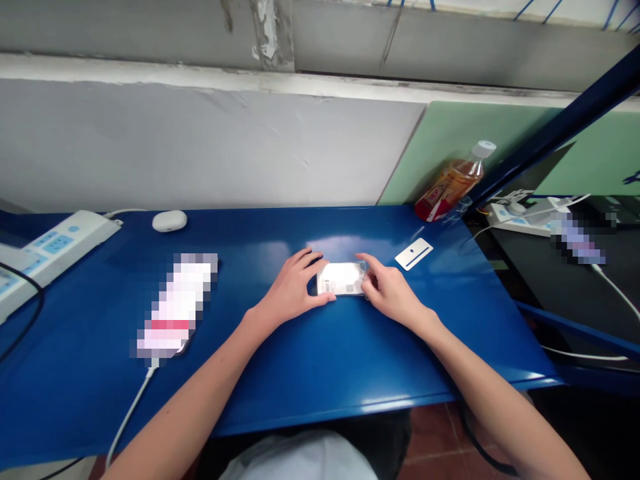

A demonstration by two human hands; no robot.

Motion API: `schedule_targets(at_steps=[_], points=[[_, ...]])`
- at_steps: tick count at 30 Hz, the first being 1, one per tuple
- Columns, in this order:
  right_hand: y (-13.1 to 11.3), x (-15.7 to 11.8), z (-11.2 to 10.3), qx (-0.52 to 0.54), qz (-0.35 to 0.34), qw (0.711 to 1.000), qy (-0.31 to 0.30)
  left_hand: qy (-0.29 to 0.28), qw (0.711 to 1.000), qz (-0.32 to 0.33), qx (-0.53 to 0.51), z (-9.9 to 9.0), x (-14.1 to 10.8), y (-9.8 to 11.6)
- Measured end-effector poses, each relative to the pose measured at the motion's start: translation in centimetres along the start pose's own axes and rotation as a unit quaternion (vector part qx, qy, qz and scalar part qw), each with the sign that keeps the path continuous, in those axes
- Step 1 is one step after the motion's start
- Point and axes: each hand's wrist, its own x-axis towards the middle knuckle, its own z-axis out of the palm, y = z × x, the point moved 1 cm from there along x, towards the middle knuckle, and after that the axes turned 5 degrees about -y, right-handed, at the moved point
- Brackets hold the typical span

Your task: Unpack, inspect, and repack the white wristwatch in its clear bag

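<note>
A small white packet (341, 277) lies flat in front of me on the blue desk, with a barcode and a square code printed on it and a shiny, clear-looking surface. My left hand (297, 287) grips its left end, thumb along the near edge and fingers at the far corner. At the right end, my right hand (393, 290) pinches the packet's edge with thumb and curled fingers, while the index finger reaches toward the far side. What exactly lies between those right fingertips is partly hidden. Just beyond my right hand rests a white card (414, 254) with a dark slot and dot.
On the blue desk (280, 373), a blurred phone (175, 307) with a charging cable lies left. Behind it are a white earbud case (169, 221) and a power strip (63, 247). A drink bottle (453, 183) leans at the back right, near a blue metal post (555, 127).
</note>
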Motion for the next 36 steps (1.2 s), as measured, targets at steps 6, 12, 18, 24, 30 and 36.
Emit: schedule_targets(at_steps=[6, 12, 18, 24, 30, 36], points=[[-0.1, 0.0, 0.2, 0.010, 0.014, 1.000, 0.006, 0.007, 1.000, 0.006, 0.009, 0.1, 0.1, -0.1], [0.8, 0.3, -0.3, 0.050, 0.067, 0.996, 0.028, -0.001, 1.000, 0.002, 0.006, -0.1, 0.1, -0.1], [1.8, 0.6, -1.7, 0.000, 0.010, 1.000, 0.008, -0.014, 1.000, -0.002, 0.009, -0.3, 0.1, -0.1], [3.4, 0.7, -2.8, -0.068, -0.056, 0.996, 0.024, -0.020, 1.000, 0.004, 0.015, -0.4, -0.1, 0.0], [3.5, 0.8, -2.8, -0.067, -0.110, 0.992, -0.009, 0.001, 1.000, 0.019, 0.017, -0.1, -0.2, 0.5], [2.6, 0.6, -2.9, -0.036, -0.146, 0.988, -0.042, -0.007, 0.999, 0.029, 0.044, 0.1, -0.3, 0.5]])
